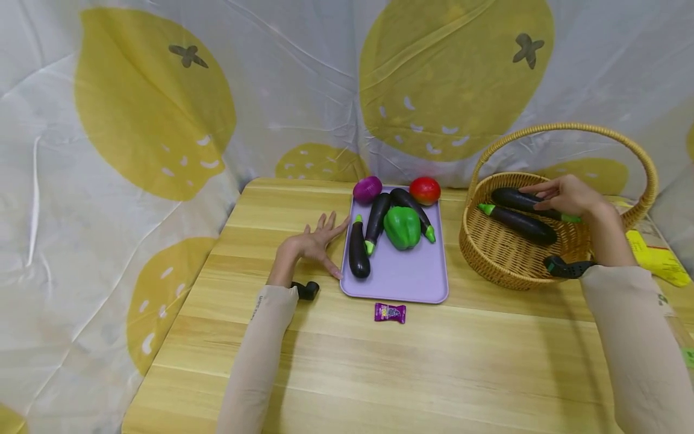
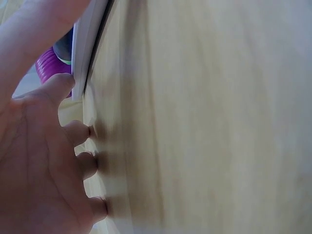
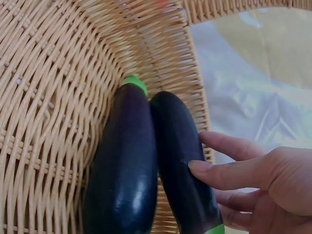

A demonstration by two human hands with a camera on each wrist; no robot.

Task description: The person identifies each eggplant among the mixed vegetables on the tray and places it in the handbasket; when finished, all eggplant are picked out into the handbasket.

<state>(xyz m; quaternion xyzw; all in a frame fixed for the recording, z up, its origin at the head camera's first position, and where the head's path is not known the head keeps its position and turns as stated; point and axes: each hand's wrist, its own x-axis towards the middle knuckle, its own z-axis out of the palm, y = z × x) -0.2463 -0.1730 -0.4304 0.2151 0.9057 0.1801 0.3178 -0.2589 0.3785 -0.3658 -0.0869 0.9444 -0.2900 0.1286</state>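
- The right hand [image 1: 566, 196] reaches into the wicker basket [image 1: 477, 262] and lightly pinches the far eggplant [image 1: 512, 198], thumb on the near side, fingers along the other
- That eggplant lies inside the basket near its back wall, its green end towards the right, touching the near eggplant [image 1: 523, 226], whose green end points left
- The left hand [image 1: 311, 246] grips nothing; its fingers are spread, thumb and index finger at the left edge of the lilac tray [image 1: 406, 277], the other fingertips on the desk [image 1: 434, 374]
- On the tray: three eggplants [image 1: 358, 250] around the left and back, with a green bell pepper [image 1: 402, 228] between them and the tray's middle
- A purple onion [image 1: 367, 189] and a red fruit [image 1: 425, 190] sit at the tray's back corners
- A purple-wrapped candy [image 1: 390, 313] lies just in front of the tray
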